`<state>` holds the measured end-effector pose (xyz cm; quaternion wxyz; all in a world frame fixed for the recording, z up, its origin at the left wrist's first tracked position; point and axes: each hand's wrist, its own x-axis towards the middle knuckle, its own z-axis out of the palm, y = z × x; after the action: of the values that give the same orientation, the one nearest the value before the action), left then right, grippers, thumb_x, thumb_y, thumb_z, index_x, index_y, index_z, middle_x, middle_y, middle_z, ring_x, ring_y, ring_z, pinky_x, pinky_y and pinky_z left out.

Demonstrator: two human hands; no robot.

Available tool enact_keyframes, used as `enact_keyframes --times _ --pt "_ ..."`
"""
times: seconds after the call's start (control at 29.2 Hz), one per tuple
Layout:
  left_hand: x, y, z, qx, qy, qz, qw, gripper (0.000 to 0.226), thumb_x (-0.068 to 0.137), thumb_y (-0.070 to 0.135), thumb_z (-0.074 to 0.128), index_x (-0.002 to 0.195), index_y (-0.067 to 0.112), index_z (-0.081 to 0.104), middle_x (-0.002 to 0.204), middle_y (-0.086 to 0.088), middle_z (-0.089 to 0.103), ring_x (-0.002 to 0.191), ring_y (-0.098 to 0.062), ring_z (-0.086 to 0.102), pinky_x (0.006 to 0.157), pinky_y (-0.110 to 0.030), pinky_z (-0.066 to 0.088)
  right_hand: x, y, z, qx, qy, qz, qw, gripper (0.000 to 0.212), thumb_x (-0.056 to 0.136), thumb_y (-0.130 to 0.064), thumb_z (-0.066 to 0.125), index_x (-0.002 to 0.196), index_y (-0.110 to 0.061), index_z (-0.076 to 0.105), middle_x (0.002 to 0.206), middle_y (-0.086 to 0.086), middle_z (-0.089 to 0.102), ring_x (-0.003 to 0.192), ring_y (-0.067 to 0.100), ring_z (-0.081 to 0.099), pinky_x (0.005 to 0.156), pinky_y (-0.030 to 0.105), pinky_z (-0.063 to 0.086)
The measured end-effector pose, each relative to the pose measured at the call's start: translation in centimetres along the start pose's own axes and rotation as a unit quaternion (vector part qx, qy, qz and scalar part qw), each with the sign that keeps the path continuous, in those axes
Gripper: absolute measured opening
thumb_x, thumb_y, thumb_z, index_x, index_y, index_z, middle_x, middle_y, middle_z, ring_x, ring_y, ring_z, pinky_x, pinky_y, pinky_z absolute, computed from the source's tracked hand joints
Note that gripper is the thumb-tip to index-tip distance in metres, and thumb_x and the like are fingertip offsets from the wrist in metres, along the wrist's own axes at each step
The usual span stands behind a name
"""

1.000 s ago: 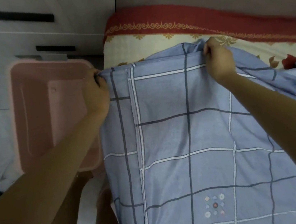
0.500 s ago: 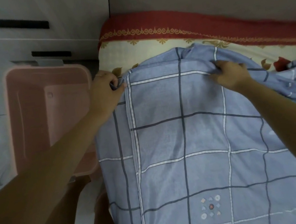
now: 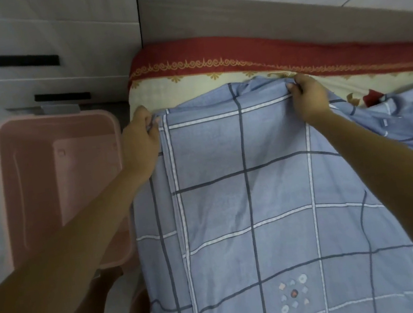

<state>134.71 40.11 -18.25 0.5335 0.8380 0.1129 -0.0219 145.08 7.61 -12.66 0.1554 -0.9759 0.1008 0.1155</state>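
Now both the left hand [image 3: 141, 136] and right hand [image 3: 311, 100] pinch the blue checked cover's [image 3: 245, 203] far edge, each grip clamped tight.

Only one view here: a wide-angle cam on the person's head, facing forward and steeply down. It's close in, so the blue checked sheet [image 3: 245, 203] fills the lower right, the left hand [image 3: 140, 138] and right hand [image 3: 311, 100] sit mid-frame, pink bin [image 3: 32, 179] at left, drawers [image 3: 52, 32] upper left.
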Motion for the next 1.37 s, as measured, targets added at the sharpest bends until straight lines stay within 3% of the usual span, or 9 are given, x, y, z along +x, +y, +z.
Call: enact_keyframes --times 0.21,0.31,0.41,0.58,0.79,0.96,1.13,1.27,1.37 --pt "2.4 -0.3 -2.5 0.023 0.054 0.042 0.997 0.022 0.1 0.017 0.044 0.08 0.013 0.036 0.062 0.012 0.031 0.052 0.006 0.036 0.05 -0.012 0.027 2.4 -2.0 1.7 0.008 -0.004 -0.015 1.0 0.024 0.1 -0.018 0.04 0.076 -0.011 0.04 0.083 0.017 0.046 0.08 0.021 0.042 0.065 0.032 0.026" --pt "3.1 -2.2 -3.1 0.043 0.048 0.01 0.998 0.022 0.099 0.016 0.044 0.079 0.012 0.036 0.061 0.009 0.03 0.052 -0.003 0.027 0.051 -0.023 0.023 3.0 -2.8 3.0 -0.032 -0.058 -0.025 0.998 0.016 0.097 -0.015 0.045 0.096 -0.002 0.055 0.104 0.023 0.051 0.092 0.033 0.052 0.078 0.037 0.038" --pt "3.0 -3.3 -3.1 0.046 0.03 -0.034 0.998 0.017 0.098 0.015 0.045 0.083 0.012 0.037 0.063 0.007 0.033 0.056 -0.005 0.029 0.056 -0.027 0.022 3.0 -3.1 4.0 -0.05 -0.056 -0.017 0.997 0.022 0.091 -0.014 0.054 0.111 -0.005 0.059 0.129 0.02 0.04 0.102 0.039 0.052 0.094 0.039 0.04" --pt "3.9 -2.1 -3.6 -0.008 0.016 -0.066 0.998 0.026 0.089 0.032 0.062 0.099 0.017 0.043 0.079 0.012 0.047 0.068 0.001 0.046 0.06 -0.019 0.039 3.1 -4.7 4.2 -0.025 -0.087 -0.046 0.995 0.023 0.084 -0.019 0.065 0.104 -0.008 0.065 0.126 0.014 0.051 0.115 0.026 0.048 0.098 0.026 0.035" --pt "4.6 -2.2 -4.1 0.046 -0.076 -0.001 0.996 0.027 0.079 0.021 0.076 0.089 0.015 0.051 0.084 -0.001 0.049 0.081 -0.013 0.045 0.058 -0.008 0.031 3.0 -5.2 3.4 -0.053 -0.077 -0.069 0.993 0.02 0.086 -0.008 0.058 0.105 -0.004 0.063 0.127 0.018 0.049 0.111 0.035 0.052 0.092 0.033 0.04" --pt "5.1 -2.4 -4.7 0.061 -0.106 0.092 0.988 0.021 0.082 0.016 0.069 0.097 0.013 0.055 0.094 -0.005 0.051 0.085 -0.014 0.047 0.065 -0.023 0.033 3.5 -5.3 3.1 -0.055 -0.043 -0.048 0.996 0.015 0.086 -0.005 0.055 0.1 -0.005 0.061 0.129 0.012 0.059 0.115 0.034 0.055 0.09 0.038 0.047" --pt "5.7 -1.9 -4.2 0.112 -0.138 0.103 0.979 0.026 0.08 0.016 0.073 0.101 0.003 0.064 0.109 -0.003 0.047 0.098 -0.012 0.045 0.076 -0.021 0.033 3.6 -5.6 3.2 -0.053 -0.065 -0.041 0.996 0.017 0.085 -0.011 0.065 0.101 -0.005 0.064 0.119 0.013 0.063 0.109 0.035 0.057 0.088 0.038 0.046" --pt "5.8 -1.4 -3.7 0.132 -0.132 0.112 0.976 0.021 0.078 0.017 0.075 0.09 0.003 0.066 0.095 -0.002 0.052 0.087 -0.016 0.049 0.069 -0.026 0.033 3.2 -6.0 3.2 -0.1 -0.079 -0.061 0.99 0.015 0.084 -0.017 0.067 0.097 -0.01 0.063 0.111 0.012 0.066 0.107 0.036 0.056 0.097 0.044 0.041" --pt "5.7 -0.9 -3.6 0.129 -0.19 0.127 0.965 0.016 0.079 0.011 0.072 0.087 0.002 0.062 0.08 -0.006 0.057 0.074 -0.021 0.053 0.063 -0.029 0.037 2.5 -6.3 3.7 -0.092 -0.036 -0.059 0.993 0.013 0.087 -0.013 0.06 0.1 -0.01 0.06 0.106 0.013 0.066 0.103 0.036 0.057 0.097 0.041 0.038"
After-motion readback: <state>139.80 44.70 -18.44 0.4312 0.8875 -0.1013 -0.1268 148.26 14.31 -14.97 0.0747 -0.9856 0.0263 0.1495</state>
